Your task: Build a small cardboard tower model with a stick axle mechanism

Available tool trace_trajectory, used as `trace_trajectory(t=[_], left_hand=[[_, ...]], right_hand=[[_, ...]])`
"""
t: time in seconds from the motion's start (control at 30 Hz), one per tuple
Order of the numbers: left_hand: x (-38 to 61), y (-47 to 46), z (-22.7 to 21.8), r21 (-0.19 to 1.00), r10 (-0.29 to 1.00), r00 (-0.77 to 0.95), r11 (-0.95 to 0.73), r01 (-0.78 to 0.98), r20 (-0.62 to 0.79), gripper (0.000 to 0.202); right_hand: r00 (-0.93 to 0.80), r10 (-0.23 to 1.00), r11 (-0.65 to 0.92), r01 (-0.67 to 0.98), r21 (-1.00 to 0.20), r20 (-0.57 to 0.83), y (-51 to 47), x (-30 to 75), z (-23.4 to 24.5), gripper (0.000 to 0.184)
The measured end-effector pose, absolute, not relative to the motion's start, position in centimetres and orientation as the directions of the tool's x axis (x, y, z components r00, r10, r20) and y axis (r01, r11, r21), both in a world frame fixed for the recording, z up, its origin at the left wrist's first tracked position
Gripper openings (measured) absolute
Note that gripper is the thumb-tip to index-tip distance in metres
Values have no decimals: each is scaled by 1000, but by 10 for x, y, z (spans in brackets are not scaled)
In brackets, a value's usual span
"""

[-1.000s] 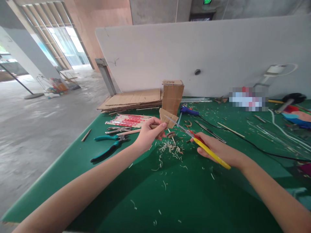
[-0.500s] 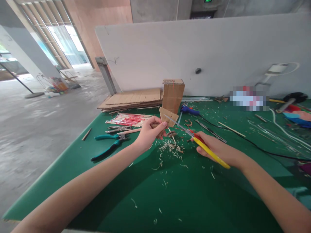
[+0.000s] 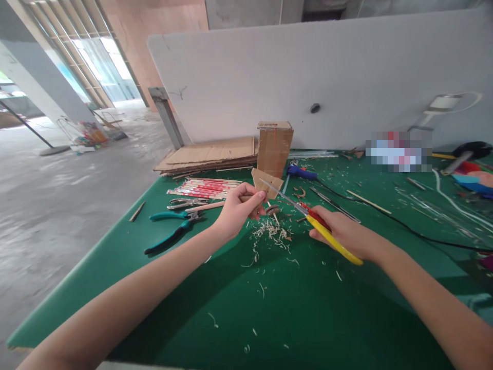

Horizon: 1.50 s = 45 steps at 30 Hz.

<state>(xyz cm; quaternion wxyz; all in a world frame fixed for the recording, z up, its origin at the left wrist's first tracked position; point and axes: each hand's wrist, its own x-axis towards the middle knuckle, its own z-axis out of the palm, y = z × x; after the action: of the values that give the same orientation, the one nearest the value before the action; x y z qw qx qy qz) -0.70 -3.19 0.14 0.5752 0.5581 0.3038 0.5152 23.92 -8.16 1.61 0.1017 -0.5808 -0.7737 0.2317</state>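
My left hand (image 3: 235, 211) is closed around a thin wooden stick (image 3: 246, 198) above the green table (image 3: 269, 308). My right hand (image 3: 346, 234) grips a yellow-handled utility knife (image 3: 327, 234); its long blade (image 3: 281, 196) reaches left to the stick's tip, by a small cardboard piece (image 3: 267, 182). A pile of pale wood shavings (image 3: 271, 235) lies on the table right below both hands.
Teal pliers (image 3: 171, 228), metal pliers (image 3: 187, 203) and a bundle of red-and-white sticks (image 3: 204, 189) lie left. An upright cardboard box (image 3: 274, 145) and flat cardboard sheets (image 3: 210, 154) stand behind. A blue-handled tool (image 3: 302, 173), black cable (image 3: 404, 228) and white partition (image 3: 308, 77) are beyond.
Both hands have kept their hold and place, the blade still at the stick's tip. The view has tilted slightly, so everything sits a little higher in the picture.
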Motion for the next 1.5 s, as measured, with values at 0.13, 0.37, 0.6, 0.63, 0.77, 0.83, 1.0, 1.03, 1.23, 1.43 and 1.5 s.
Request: trace_trajectory(t=[0.13,0.37,0.6,0.63,0.77,0.83,1.0,1.03,1.23,1.43,1.5], left_hand=[[-8,-32,2,959,930,296,-148,-243,219,23],[-8,-32,2,954,931,290,-148,-260,223,23],[-5,-35,2,952,945,275,-94,-290,177,24],[-5,-35,2,952,946,277,-80,-297,166,25],[-4,-36,1,951,949,262,-96,-295,176,25],[-4,-37,1,952,944,257,-132,-275,205,25],[-5,-38,1,955,937,264,-161,-251,227,25],[-5,-38,1,954,937,265,-159,-253,226,25],[-5,-38,0,956,939,276,-134,-261,207,25],[-7,-38,1,958,940,287,-105,-268,183,26],[-7,-38,1,957,942,291,-87,-276,170,27]], right_hand=[[-299,947,220,874,-434,-121,-81,239,15,36],[-356,925,250,837,-487,-136,-81,244,13,36],[-382,907,236,809,-539,-177,-83,249,12,39],[-380,906,227,809,-542,-188,-83,249,13,39],[-380,903,223,813,-538,-200,-85,246,16,40],[-378,908,233,814,-532,-182,-85,244,17,38],[-361,923,255,835,-488,-136,-85,243,15,35],[-359,925,259,836,-483,-125,-84,243,15,35],[-347,936,282,848,-448,-67,-80,243,12,32],[-354,935,313,866,-390,-35,-79,242,12,33],[-362,932,335,872,-358,-9,-79,241,11,36]])
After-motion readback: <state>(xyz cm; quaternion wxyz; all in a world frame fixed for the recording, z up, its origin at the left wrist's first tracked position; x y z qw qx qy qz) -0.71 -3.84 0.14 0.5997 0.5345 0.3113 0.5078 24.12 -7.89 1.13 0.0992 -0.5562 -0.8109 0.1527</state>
